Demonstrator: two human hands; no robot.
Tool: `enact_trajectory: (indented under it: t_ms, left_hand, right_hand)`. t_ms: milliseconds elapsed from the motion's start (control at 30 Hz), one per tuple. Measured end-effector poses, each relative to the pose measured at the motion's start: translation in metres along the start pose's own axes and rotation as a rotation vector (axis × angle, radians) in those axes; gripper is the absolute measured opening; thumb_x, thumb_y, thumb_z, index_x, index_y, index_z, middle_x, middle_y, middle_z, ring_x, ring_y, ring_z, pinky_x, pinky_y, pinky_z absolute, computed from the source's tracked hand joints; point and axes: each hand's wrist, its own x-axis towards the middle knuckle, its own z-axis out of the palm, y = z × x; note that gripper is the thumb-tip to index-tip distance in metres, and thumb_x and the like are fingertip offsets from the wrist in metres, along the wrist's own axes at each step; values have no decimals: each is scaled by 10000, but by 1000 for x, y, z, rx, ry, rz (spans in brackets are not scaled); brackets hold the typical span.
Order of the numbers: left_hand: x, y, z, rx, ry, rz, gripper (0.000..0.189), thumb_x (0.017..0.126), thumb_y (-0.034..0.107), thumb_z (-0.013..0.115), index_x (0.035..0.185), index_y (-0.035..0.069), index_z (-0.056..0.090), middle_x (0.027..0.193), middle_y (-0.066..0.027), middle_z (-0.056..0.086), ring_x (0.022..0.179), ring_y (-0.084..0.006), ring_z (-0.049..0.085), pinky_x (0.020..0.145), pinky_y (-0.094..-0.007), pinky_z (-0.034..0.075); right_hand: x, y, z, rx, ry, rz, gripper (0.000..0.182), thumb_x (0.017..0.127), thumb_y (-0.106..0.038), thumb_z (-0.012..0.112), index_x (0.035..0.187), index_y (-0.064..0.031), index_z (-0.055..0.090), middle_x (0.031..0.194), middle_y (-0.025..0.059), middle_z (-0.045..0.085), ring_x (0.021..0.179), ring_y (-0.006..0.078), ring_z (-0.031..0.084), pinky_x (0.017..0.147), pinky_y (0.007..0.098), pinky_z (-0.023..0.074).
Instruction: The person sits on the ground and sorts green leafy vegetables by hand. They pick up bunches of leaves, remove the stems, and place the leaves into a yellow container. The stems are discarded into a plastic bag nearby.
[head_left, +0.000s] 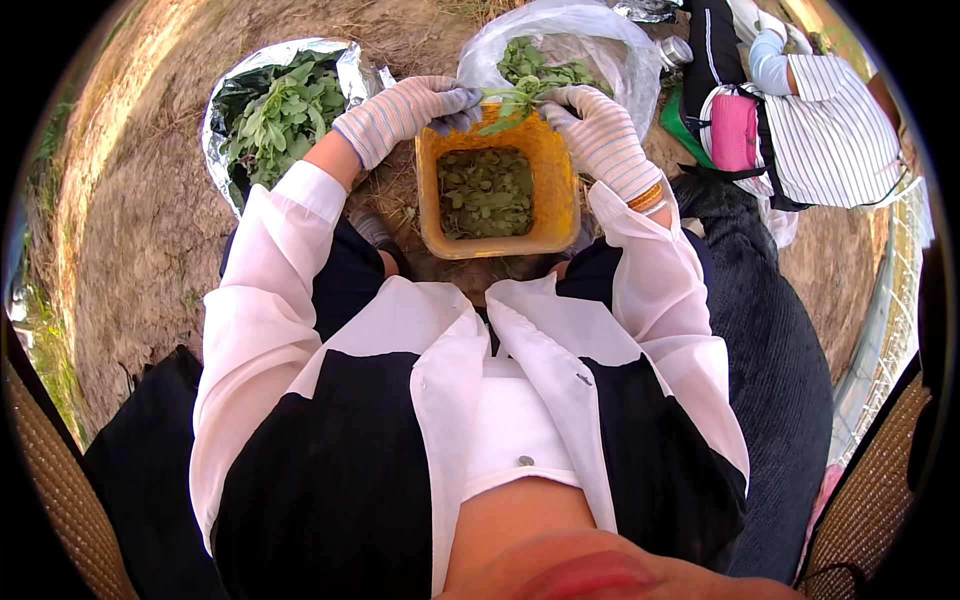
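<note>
Both my hands wear striped knit gloves and meet above the far rim of a yellow plastic bucket (555, 217). My left hand (420, 109) pinches one end of a green leafy sprig (514, 101) between its fingertips. The other side of the sprig is in the fingers of my right hand (600, 131). Many loose green leaves (486, 195) lie down inside the bucket, which stands on the soil between my feet.
At the left, a silver foil-lined bag (225, 82) holds leafy plants (285, 112). A clear plastic bag (487, 56) with more leafy stems (547, 67) is beyond the bucket. A co-worker in a striped shirt (821, 142) sits close by at the upper right.
</note>
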Motion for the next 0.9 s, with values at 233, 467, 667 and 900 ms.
enact_trajectory:
  t_ms: [233,467,667,900]
  left_hand:
    - [4,-10,-17,-94,-25,101,273,981,328,558,978,104,713,926,32,711,828,-49,639,716,-230,500]
    - [-5,7,-2,702,473,634,182,785,104,692,962,89,733,868,-109,692,824,-253,666,747,-335,529]
    - [-29,40,18,1225,393,1022,278,711,105,698,987,123,722,857,-38,692,787,-243,654,711,-366,522]
    - [-37,42,50,1430,259,1066,299,763,175,630,1056,146,682,842,-5,676,740,-205,653,633,-336,533]
  right_hand:
    - [4,3,1,-115,-8,-13,262,864,-217,706,1055,-38,690,964,155,679,886,279,657,780,350,504]
    - [6,9,-2,-231,53,-67,270,827,-214,732,1013,-23,696,951,159,667,876,319,647,789,361,511]
    - [4,-9,-7,-44,95,214,271,815,-283,707,943,-44,716,842,142,698,783,262,672,734,346,530]
    - [3,2,16,278,-4,280,331,825,-323,699,939,-12,707,796,120,697,721,181,645,706,305,521]
